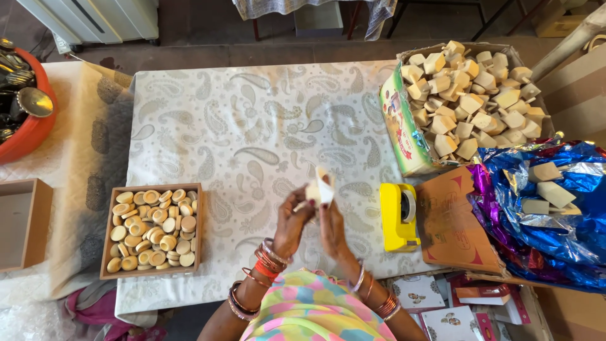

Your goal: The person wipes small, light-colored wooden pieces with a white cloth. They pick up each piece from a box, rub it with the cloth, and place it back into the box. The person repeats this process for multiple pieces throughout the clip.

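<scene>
My left hand (291, 222) and my right hand (332, 226) meet above the table's near middle, both closed on a small pale block half wrapped in white paper (320, 187). Bangles ring both wrists. A yellow tape dispenser (399, 216) stands just right of my right hand. A wooden tray (153, 273) of several round tan discs lies to the left of my left hand.
A cardboard box (401, 129) heaped with pale blocks stands at the far right. Shiny blue and purple foil (568, 233) holds a few blocks. Printed cartons (451, 319) lie at the near right. A red bowl (35, 129) and an empty wooden box (25, 222) are at left.
</scene>
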